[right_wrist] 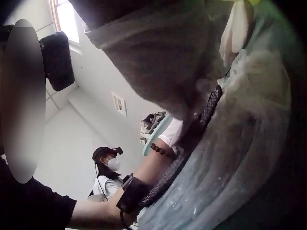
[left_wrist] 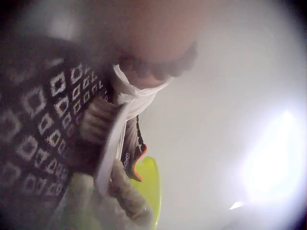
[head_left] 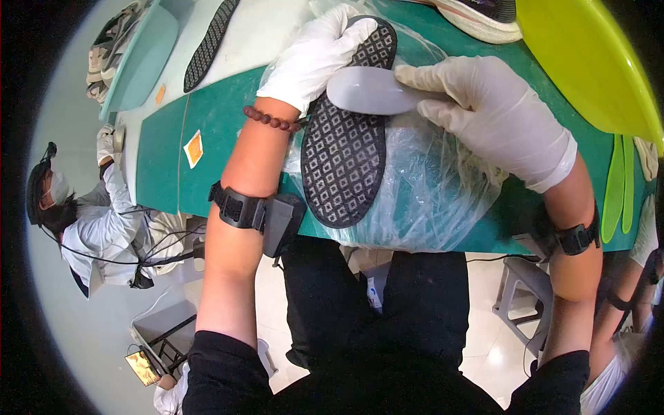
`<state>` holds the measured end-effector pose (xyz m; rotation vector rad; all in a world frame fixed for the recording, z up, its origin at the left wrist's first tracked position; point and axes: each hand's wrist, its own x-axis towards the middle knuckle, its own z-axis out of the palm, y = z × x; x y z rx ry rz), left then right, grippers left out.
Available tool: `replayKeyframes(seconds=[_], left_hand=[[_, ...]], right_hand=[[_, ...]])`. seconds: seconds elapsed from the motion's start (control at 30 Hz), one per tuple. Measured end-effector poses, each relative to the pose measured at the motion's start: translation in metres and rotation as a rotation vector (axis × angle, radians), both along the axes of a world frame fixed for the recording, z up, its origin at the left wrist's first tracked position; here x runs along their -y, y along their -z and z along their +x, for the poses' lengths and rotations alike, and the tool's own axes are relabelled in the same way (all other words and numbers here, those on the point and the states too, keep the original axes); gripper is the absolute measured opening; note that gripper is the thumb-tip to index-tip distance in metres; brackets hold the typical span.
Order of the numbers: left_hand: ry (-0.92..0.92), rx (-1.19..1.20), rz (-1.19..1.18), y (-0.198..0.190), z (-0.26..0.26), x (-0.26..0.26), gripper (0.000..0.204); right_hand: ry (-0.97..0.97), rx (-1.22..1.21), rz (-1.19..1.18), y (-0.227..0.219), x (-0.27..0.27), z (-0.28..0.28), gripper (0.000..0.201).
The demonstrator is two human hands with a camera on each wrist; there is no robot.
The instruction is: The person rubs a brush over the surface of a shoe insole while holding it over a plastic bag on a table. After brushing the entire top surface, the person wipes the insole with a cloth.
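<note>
A black insole (head_left: pixel 344 169) with a pale diamond pattern lies lengthwise over crumpled clear plastic (head_left: pixel 436 187) at the table's near edge. My gloved left hand (head_left: pixel 311 62) grips its far end, the thumb over the patterned face. In my gloved right hand (head_left: pixel 498 111), thumb and fingers pinch one end of a brush (head_left: pixel 366 90) with a smooth white oval back. The brush lies across the insole's middle; its brownish bristles (left_wrist: pixel 96 120) face the pattern in the left wrist view. Much of the right hand's palm is hidden.
A yellow-green basin (head_left: pixel 588 62) stands at the right, beside a shoe (head_left: pixel 477 21). Green insoles (head_left: pixel 615 194) lie at the right edge. Another dark insole (head_left: pixel 211 45), a small packet (head_left: pixel 194 149) and a light blue basin (head_left: pixel 142 62) are leftward. A masked person (head_left: pixel 104 221) sits at the left.
</note>
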<state>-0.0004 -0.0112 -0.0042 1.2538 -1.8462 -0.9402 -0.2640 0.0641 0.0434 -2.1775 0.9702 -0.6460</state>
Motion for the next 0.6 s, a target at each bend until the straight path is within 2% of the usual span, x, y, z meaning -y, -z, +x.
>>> replayKeyframes(seconds=[0.03,0.13,0.17,0.27,0.3,0.4,0.43,0.53,0.57,0.6], left_hand=[[-0.017,-0.014,0.009,0.0,-0.001,-0.003,0.032],[-0.028,0.113,-0.073,-0.005,-0.004,-0.007,0.031],[-0.019,0.099,-0.071,-0.004,-0.002,-0.005,0.031],[0.008,0.03,-0.002,0.012,0.01,0.011,0.031],[0.004,0.035,-0.011,0.008,0.006,0.006,0.031],[0.0,0.041,-0.048,-0.002,-0.002,-0.003,0.031],[0.006,0.037,-0.062,-0.002,-0.002,-0.003,0.031],[0.008,0.042,-0.036,-0.002,-0.002,-0.003,0.032],[0.004,0.074,-0.037,-0.004,-0.001,-0.003,0.032],[-0.001,0.106,-0.038,-0.006,-0.003,-0.003,0.032]], right_hand=[[-0.094,0.08,0.068,0.005,0.002,-0.003,0.043],[-0.361,-0.075,0.166,-0.009,-0.002,-0.004,0.043],[-0.301,-0.011,0.138,-0.005,-0.004,-0.002,0.034],[-0.095,0.181,-0.013,0.016,0.002,0.0,0.033],[-0.059,0.065,-0.101,0.007,0.003,-0.001,0.032],[-0.345,0.005,0.146,-0.006,0.001,-0.004,0.032],[-0.359,0.041,0.159,0.002,-0.003,-0.003,0.033],[-0.202,0.079,0.037,0.001,-0.003,0.001,0.033],[-0.095,0.092,0.004,0.005,0.0,-0.001,0.033],[-0.138,0.083,0.033,0.005,-0.001,-0.002,0.033]])
